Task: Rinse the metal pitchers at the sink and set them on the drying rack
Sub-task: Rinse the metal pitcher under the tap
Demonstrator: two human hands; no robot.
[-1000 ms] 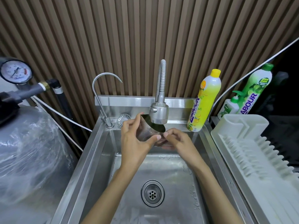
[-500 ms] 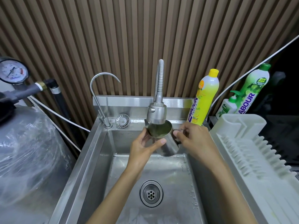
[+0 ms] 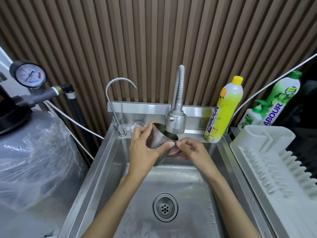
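A small metal pitcher [image 3: 158, 139] is held tilted under the flexible spray faucet head [image 3: 176, 121], its mouth turned up toward the nozzle, above the steel sink [image 3: 180, 182]. My left hand [image 3: 143, 151] wraps the pitcher's left side and bottom. My right hand [image 3: 189, 151] pinches its lower right edge, thumb near the rim. The white drying rack [image 3: 267, 152] stands to the right of the sink with nothing on it. I cannot tell whether water is running.
A thin gooseneck tap [image 3: 114, 103] stands at the sink's back left. A yellow detergent bottle [image 3: 223, 110] sits on the back right ledge, a green one [image 3: 281, 98] and a small pump bottle [image 3: 252, 117] behind the rack. A plastic-wrapped tank [image 3: 30, 160] with a gauge [image 3: 28, 74] fills the left.
The pitcher has gone from upright under the nozzle to tilted leftward. My right hand has dropped from its right rim to its lower edge, and my left hand has shifted left.
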